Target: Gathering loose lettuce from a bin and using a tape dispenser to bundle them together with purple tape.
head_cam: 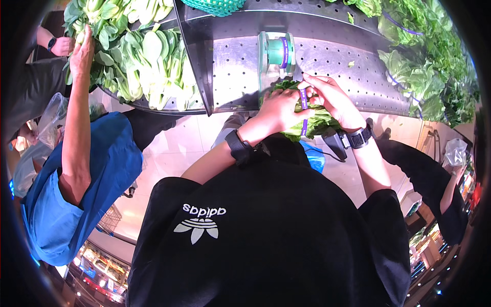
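Observation:
A bunch of green leaf lettuce [324, 122] is held in front of my chest at the shelf's front edge. Printed purple tape [304, 124] runs around its middle. My left hand [280, 109] lies over the left side of the bunch, thumb and fingers spread across it and reaching the tape. At the far side, the bent fingers of my right hand [332, 98] pinch at the tape's upper part; the exact fingertip contact is partly hidden. Just beyond the bunch stands a green tape dispenser [262, 57] with a roll of purple tape [284, 53].
A black divider [193, 57] separates the perforated metal shelf [234, 73] from piled bok choy [153, 65]. Taped leafy greens [429, 69] are heaped at right. A person in blue [99, 153] reaches into the greens at left; another person [425, 169] stands at right.

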A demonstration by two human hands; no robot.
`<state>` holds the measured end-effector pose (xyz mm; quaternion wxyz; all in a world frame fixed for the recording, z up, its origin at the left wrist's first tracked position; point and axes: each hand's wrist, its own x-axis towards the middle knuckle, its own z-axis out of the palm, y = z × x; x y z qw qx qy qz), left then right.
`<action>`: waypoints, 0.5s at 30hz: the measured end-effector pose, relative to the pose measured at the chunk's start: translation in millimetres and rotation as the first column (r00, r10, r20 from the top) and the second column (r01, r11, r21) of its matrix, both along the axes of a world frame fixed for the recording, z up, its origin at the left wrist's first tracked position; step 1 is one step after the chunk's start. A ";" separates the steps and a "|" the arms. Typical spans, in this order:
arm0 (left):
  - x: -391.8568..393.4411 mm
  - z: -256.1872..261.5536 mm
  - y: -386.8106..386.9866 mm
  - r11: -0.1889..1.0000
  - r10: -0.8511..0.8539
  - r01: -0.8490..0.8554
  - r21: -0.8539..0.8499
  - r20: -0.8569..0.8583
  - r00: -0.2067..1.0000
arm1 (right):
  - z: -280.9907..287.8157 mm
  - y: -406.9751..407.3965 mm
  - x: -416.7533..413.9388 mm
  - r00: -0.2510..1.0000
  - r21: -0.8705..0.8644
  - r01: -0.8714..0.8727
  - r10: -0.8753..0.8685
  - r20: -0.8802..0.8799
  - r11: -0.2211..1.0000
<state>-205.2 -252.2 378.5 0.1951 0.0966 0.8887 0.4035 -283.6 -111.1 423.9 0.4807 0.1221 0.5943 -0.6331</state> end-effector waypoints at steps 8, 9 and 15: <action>4.9 -7.2 3.5 0.981 0.117 -0.096 0.170 -0.122 0.986 | -3.9 0.6 -0.3 0.999 -0.189 0.043 -0.044 -0.004 0.981; 4.8 -7.3 4.1 0.981 0.118 -0.097 0.171 -0.121 0.986 | -4.4 0.3 0.6 0.999 -0.187 0.042 -0.043 -0.003 0.981; 1.6 2.5 -0.3 0.996 0.057 -0.052 0.071 -0.078 0.995 | -2.0 1.4 0.0 0.920 -0.069 -0.151 0.115 -0.375 0.986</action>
